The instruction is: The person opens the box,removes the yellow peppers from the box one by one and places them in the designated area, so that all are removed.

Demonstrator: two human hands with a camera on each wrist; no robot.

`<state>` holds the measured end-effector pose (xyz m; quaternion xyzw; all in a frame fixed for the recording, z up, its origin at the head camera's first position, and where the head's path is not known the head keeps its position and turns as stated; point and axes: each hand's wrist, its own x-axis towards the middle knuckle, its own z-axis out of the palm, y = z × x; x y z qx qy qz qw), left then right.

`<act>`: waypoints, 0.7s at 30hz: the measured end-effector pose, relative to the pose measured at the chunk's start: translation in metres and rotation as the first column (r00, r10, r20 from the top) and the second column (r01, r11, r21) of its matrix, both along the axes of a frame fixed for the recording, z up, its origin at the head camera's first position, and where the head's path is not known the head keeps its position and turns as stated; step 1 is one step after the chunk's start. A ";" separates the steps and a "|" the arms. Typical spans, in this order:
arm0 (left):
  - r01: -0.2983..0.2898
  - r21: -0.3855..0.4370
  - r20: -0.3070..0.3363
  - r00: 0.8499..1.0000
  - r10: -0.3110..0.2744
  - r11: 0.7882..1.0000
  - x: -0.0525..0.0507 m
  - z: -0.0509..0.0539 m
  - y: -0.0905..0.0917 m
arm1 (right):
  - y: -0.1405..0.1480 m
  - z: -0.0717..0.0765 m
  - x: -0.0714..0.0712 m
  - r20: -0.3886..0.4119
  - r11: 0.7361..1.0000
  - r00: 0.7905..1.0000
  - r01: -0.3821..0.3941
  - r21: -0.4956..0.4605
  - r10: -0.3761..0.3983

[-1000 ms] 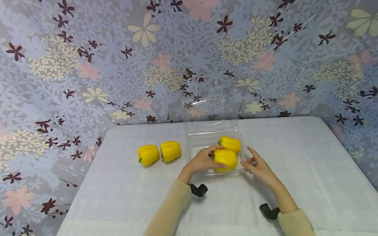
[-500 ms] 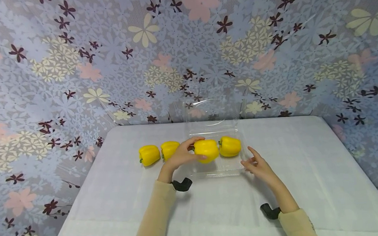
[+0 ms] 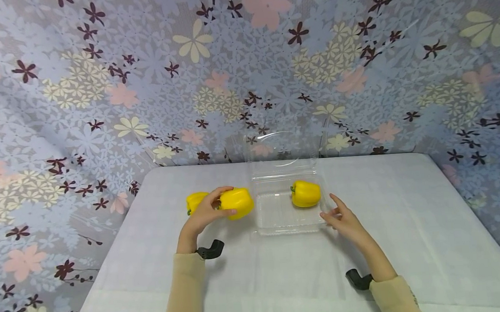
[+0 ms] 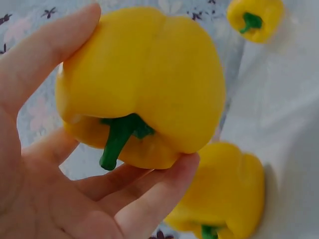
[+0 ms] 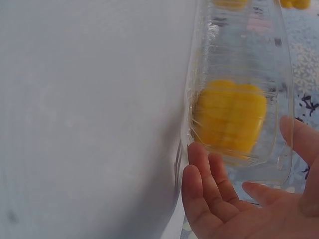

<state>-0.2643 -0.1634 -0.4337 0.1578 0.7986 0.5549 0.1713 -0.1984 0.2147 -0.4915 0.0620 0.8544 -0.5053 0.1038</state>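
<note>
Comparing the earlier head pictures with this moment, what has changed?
The left hand has carried its yellow pepper leftward, out from over the clear box, to beside the box, near the leftmost pepper. It held this pepper throughout; nothing was let go. Unchanged: the right hand at the box's right edge, the pepper inside the box, and the open lid.

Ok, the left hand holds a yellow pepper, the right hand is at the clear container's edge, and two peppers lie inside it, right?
Not two: one pepper lies in the clear container, as the head view shows. The left hand holds a yellow pepper, with the right hand at the container's edge.
</note>
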 end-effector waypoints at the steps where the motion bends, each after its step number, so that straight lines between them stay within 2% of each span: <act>1: -0.002 -0.005 0.000 1.000 0.002 1.000 0.001 -0.003 -0.004 | 0.000 0.000 0.000 -0.003 1.000 1.000 0.000 0.002 0.000; 9: 0.036 -0.100 0.005 0.999 -0.036 0.994 0.014 -0.026 -0.027 | 0.000 -0.001 0.000 -0.008 1.000 1.000 -0.004 0.008 0.004; 14: 0.070 -0.104 0.025 0.997 -0.068 0.992 0.016 -0.039 -0.029 | 0.000 -0.001 0.001 -0.003 1.000 1.000 0.000 0.024 0.000; 21: 0.065 -0.133 0.053 0.997 -0.058 0.989 0.015 -0.051 -0.026 | -0.001 -0.001 0.000 0.001 0.999 1.000 -0.002 0.032 0.002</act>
